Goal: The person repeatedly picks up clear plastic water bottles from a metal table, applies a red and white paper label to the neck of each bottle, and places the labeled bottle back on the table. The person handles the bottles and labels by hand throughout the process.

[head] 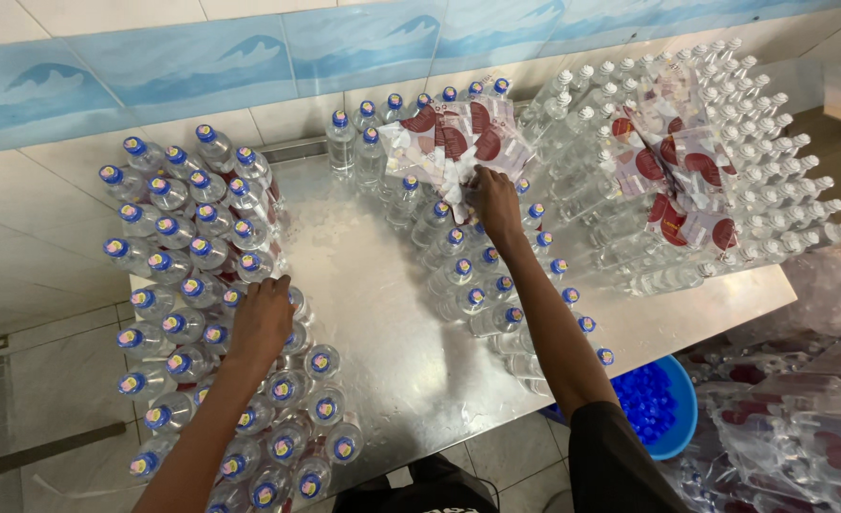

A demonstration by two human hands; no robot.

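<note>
My left hand [261,320] rests palm down on the blue caps of upright clear water bottles [185,285] massed along the left side of a wet metal table [382,313]. My right hand [493,201] reaches to the far side and pinches a bunch of white and red plastic labels [449,138] lying on top of a second group of blue-capped bottles [468,275]. The fingers are closed on the labels' near edge.
A big stack of white-capped bottles [753,152] lies on its side at the right, with more red and white labels [672,176] on it. A blue bowl of blue caps [658,404] sits below the table's right edge. Tiled wall [154,76] behind.
</note>
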